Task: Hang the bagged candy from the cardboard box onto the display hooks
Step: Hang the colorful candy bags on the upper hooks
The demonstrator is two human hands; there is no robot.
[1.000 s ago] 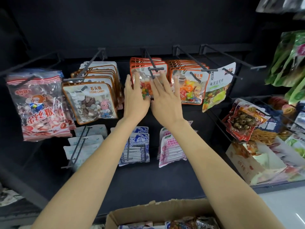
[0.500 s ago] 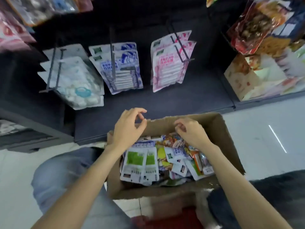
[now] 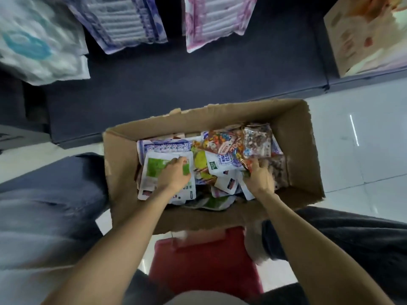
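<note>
A: Where is the candy at this moment?

B: In the cardboard box (image 3: 304,155) on the pale floor (image 3: 361,164), just in front of the dark shelf base (image 3: 176,84). The box is open at the top and holds a loose heap of bagged candy (image 3: 222,164), the bags overlapping at all angles.

A: And the 2 hands?

B: Both are down inside the box. The left hand (image 3: 175,175) lies on a white bag with a green panel (image 3: 154,168) at the left of the heap, fingers bent over its upper part. Whether it truly grips the bag or only rests on it, I cannot tell.

A: The right one?

B: The right hand (image 3: 259,178) is at the right of the heap, fingers curled into the bags beside a clear bag of dark pieces (image 3: 257,139). Its fingertips are hidden and blurred, so I cannot tell what it holds, if anything.

A: Anything on the display?

B: Along the top edge hang a white and teal bag (image 3: 41,47), a stack of blue striped bags (image 3: 123,20) and a stack of pink striped bags (image 3: 215,18). The hooks themselves are out of view. A printed carton (image 3: 363,38) sits at the upper right. Something red (image 3: 204,260), blurred, lies below the box.
</note>
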